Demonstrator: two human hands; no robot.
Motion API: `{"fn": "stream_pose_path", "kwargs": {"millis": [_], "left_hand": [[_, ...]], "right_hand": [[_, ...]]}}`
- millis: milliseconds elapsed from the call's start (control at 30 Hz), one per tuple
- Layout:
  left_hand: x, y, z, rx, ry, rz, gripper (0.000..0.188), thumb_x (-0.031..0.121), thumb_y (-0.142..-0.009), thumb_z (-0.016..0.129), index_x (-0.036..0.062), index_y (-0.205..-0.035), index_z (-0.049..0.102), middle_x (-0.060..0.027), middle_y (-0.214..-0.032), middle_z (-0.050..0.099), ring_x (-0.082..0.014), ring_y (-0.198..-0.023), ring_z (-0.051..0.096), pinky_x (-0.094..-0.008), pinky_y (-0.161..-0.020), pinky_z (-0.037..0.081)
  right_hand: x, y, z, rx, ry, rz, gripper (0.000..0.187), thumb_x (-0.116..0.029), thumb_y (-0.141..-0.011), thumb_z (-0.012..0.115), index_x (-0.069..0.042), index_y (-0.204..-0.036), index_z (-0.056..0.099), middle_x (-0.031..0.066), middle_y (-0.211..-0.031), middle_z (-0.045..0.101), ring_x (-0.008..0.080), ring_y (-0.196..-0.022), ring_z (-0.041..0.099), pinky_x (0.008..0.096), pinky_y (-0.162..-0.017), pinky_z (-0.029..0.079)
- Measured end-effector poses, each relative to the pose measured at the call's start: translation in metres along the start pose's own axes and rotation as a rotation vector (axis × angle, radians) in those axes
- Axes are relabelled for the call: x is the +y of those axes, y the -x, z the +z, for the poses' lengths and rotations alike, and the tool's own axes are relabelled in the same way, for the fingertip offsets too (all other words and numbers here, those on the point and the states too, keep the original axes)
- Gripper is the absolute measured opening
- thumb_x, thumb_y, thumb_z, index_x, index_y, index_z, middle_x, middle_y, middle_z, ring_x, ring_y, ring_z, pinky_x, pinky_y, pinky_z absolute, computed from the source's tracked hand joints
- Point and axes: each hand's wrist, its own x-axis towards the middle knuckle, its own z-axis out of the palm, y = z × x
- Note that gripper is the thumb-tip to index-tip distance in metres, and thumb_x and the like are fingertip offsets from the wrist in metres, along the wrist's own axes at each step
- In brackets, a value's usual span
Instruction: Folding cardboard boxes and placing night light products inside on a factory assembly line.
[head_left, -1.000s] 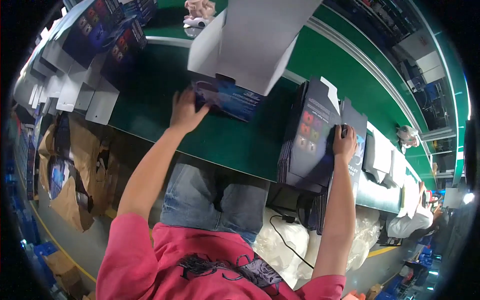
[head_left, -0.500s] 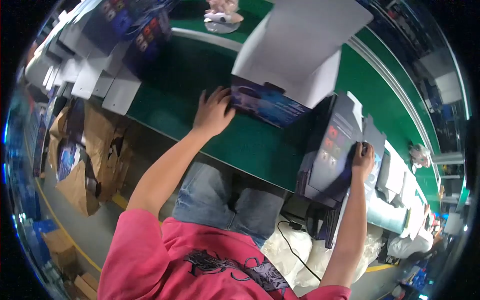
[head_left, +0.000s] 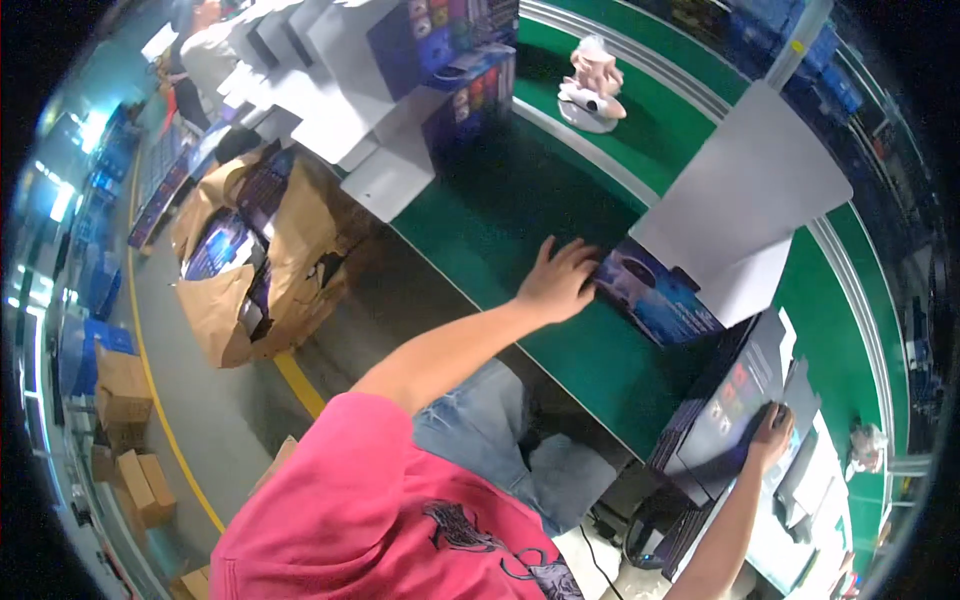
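An open carton [head_left: 665, 300] with a blue-purple printed front and white inside stands on the green table, its white lid [head_left: 755, 165] raised. My left hand [head_left: 562, 282] is at the carton's left side, fingers apart, the fingertips by its edge. To the right lies a stack of flattened cartons [head_left: 722, 415], grey and dark with small coloured pictures on top. My right hand [head_left: 770, 440] rests at the far side of that stack with its fingers curled. A small dark shape shows at the fingertips; I cannot make out what it is.
Several printed cartons with open white flaps [head_left: 385, 185] are piled at the left end of the table [head_left: 530, 190]. A pink-and-white figurine [head_left: 590, 85] stands behind. On the floor at left is a torn brown paper bag [head_left: 220, 320] holding printed pieces. Small cardboard boxes [head_left: 145, 485] lie farther left.
The view has swung left, bringing more of the carton pile and the paper bag into sight. Both hands keep nearly the same places at the carton and the stack.
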Motion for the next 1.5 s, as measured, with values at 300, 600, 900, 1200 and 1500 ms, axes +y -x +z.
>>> {"fn": "stream_pose_path", "kwargs": {"millis": [300, 600, 900, 1200, 1500], "left_hand": [[-0.004, 0.0, -0.006, -0.032, -0.02, -0.012, 0.039, 0.031, -0.085, 0.055, 0.0063, -0.114, 0.057, -0.0098, -0.132, 0.048, -0.0277, -0.13, 0.037, -0.0567, -0.108, 0.02], [-0.004, 0.005, -0.004, 0.02, -0.032, -0.031, 0.037, 0.031, -0.085, 0.055, 0.0062, -0.112, 0.058, -0.0095, -0.13, 0.051, -0.0258, -0.13, 0.038, -0.0564, -0.108, 0.022], [-0.004, 0.011, -0.016, 0.226, 0.201, 0.072, 0.015, 0.018, -0.071, 0.063, 0.0071, -0.069, 0.052, -0.0089, -0.074, 0.053, -0.0284, -0.077, 0.053, -0.0399, -0.07, 0.044], [-0.001, 0.008, -0.005, -0.038, 0.236, 0.343, 0.02, 0.02, -0.068, 0.065, 0.0119, -0.056, 0.052, -0.0093, -0.056, 0.055, -0.0303, -0.054, 0.055, -0.0418, -0.05, 0.044], [0.004, 0.006, -0.003, -0.129, 0.157, 0.415, 0.027, 0.014, -0.068, 0.063, 0.0091, -0.052, 0.042, -0.0111, -0.05, 0.047, -0.0311, -0.049, 0.05, -0.0403, -0.048, 0.042]], "right_hand": [[-0.024, 0.004, -0.017, -0.131, 0.004, 0.105, 0.046, -0.042, -0.09, 0.052, -0.006, -0.119, 0.055, 0.0123, -0.125, 0.054, 0.0315, -0.113, 0.052, 0.041, -0.096, 0.038], [-0.025, 0.003, -0.009, -0.131, 0.037, 0.124, 0.052, -0.046, -0.09, 0.05, -0.006, -0.122, 0.054, 0.0117, -0.128, 0.053, 0.03, -0.118, 0.049, 0.0413, -0.098, 0.035], [-0.02, 0.011, -0.008, -0.095, 0.033, 0.097, 0.046, -0.041, -0.09, 0.052, -0.004, -0.117, 0.056, 0.0145, -0.123, 0.055, 0.0333, -0.112, 0.051, 0.0417, -0.093, 0.04], [-0.037, 0.003, -0.026, -0.025, -0.099, 0.011, 0.035, -0.031, -0.086, 0.056, -0.001, -0.105, 0.059, 0.0192, -0.119, 0.055, 0.0365, -0.111, 0.05, 0.0431, -0.095, 0.039], [-0.039, 0.006, -0.02, -0.08, -0.1, 0.21, 0.052, -0.043, -0.084, 0.056, -0.005, -0.12, 0.056, 0.0116, -0.133, 0.05, 0.0266, -0.129, 0.038, 0.0462, -0.109, 0.022]]}}
